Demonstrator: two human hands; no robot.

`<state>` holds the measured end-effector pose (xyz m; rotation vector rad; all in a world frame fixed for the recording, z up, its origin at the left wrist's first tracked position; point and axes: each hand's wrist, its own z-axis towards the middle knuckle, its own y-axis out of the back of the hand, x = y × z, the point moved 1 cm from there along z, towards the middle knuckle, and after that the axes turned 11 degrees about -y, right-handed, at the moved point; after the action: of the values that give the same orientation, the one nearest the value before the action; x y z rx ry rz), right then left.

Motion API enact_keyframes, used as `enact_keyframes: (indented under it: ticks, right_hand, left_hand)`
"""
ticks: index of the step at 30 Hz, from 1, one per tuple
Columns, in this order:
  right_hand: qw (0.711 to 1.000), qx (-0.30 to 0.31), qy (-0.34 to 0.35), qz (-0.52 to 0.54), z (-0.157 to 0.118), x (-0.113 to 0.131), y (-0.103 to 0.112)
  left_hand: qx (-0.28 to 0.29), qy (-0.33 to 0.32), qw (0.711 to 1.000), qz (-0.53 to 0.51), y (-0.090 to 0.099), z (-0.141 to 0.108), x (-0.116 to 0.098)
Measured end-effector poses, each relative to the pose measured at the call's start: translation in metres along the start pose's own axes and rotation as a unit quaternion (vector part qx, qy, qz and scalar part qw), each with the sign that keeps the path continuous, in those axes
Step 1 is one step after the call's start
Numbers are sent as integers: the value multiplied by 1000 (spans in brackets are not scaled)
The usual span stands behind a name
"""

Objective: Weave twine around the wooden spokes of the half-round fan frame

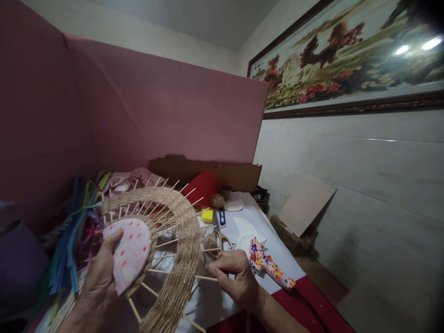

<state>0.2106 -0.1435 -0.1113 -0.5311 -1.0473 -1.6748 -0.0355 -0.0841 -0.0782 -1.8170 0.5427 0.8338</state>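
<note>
A round frame of thin wooden sticks carries a wide band of woven straw cord (187, 231), with the stick ends poking out past its outer edge. At its centre is a pink spotted fabric piece (133, 247) rimmed with more woven cord. My left hand (100, 273) grips this centre, thumb on the fabric and fingers hidden behind. Beside the outer edge, my right hand (234, 275) is closed in a pinch near the stick tips. What lies between those fingertips is too small to make out. Gold-handled scissors (226, 241) and a twine ball (211, 242) lie just beyond it.
A flower-patterned glue gun (274, 268) with a black cord lies right, beside white cut shapes (244, 231). Farther back are a yellow block (207, 215), a blue cutter knife (222, 217) and another twine ball (218, 200). Colourful strips (69, 245) hang left. A pink partition (166, 106) stands behind.
</note>
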Motion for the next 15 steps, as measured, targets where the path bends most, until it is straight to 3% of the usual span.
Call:
enact_keyframes:
  ticks: [5, 15]
  right_hand:
    - [1000, -8, 18, -12, 0, 0, 4]
    - [990, 3, 87, -110, -3, 2, 5]
  left_hand:
    - [40, -89, 994, 41, -1, -1, -2]
    - [34, -109, 993, 33, 0, -4, 2]
